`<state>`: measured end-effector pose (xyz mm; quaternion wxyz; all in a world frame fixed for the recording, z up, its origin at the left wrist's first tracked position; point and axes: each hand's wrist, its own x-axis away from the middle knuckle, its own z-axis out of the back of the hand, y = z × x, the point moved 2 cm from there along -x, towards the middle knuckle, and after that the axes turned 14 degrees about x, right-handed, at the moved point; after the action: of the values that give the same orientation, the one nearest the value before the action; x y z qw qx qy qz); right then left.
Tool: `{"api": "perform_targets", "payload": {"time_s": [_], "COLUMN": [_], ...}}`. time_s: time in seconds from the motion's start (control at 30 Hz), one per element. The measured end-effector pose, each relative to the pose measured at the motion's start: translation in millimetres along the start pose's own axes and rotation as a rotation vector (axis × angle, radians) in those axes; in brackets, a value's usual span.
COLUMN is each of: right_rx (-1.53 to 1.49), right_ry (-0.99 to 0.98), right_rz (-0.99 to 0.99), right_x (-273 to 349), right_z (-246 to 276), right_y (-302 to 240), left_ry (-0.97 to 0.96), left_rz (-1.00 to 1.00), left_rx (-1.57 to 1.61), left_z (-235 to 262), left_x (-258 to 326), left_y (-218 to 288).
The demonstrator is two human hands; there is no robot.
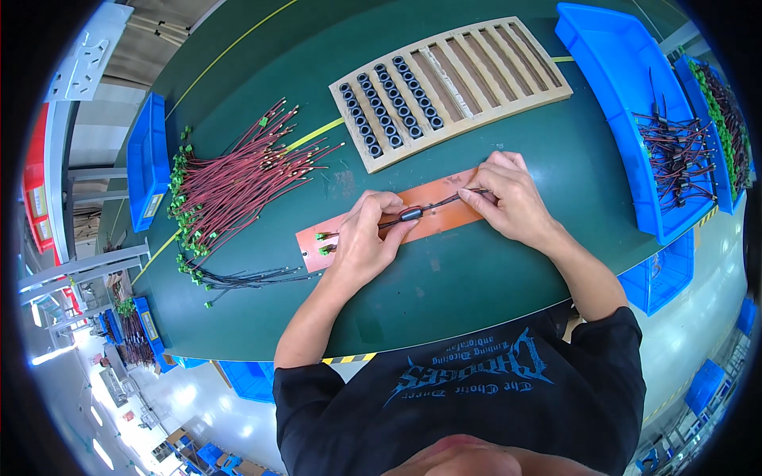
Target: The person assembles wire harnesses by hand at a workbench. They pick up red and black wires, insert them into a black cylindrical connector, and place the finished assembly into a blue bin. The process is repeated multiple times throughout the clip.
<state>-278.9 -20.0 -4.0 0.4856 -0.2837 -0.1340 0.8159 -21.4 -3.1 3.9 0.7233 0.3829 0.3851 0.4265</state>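
A dark thin cable (444,203) stretches between my hands, with a black ferrite ring (411,214) around it. My left hand (369,234) is closed, its thumb and fingers pinching at the ring's left side. Two green connectors (325,243) on wire ends stick out to the left of that hand. My right hand (508,194) pinches the cable's other end between thumb and fingers. Beneath both hands lies a long orange board (438,222), flat on the green table (444,293); the hands partly cover it.
Beyond my hands is a slotted wooden rack (468,113), several slots filled with black rings (389,99). At left lie a pile of red wires with green connectors (230,174), some black wires (246,279) and a blue bin (149,163). A blue tray (615,87) of cables (675,155) stands right.
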Motion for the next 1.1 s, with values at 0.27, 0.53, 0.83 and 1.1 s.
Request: {"api": "perform_targets", "payload": {"time_s": [0.27, 0.53, 0.83, 1.1], "right_rx": [0.003, -0.024, -0.067, -0.097], "right_ry": [0.009, 0.011, 0.025, 0.046], "right_rz": [0.002, -0.017, -0.033, -0.018], "right_x": [1, 2, 2, 5], "right_z": [2, 3, 0, -2], "right_y": [3, 5, 14, 16], "left_ry": [-0.004, -0.031, -0.030, -0.160], "left_rz": [0.003, -0.055, -0.140, -0.268], "left_rx": [-0.007, 0.021, -0.057, -0.244], "left_z": [-2, -6, -13, -1], "left_x": [-2, -1, -8, -14], "left_y": [-1, -6, 2, 11]}}
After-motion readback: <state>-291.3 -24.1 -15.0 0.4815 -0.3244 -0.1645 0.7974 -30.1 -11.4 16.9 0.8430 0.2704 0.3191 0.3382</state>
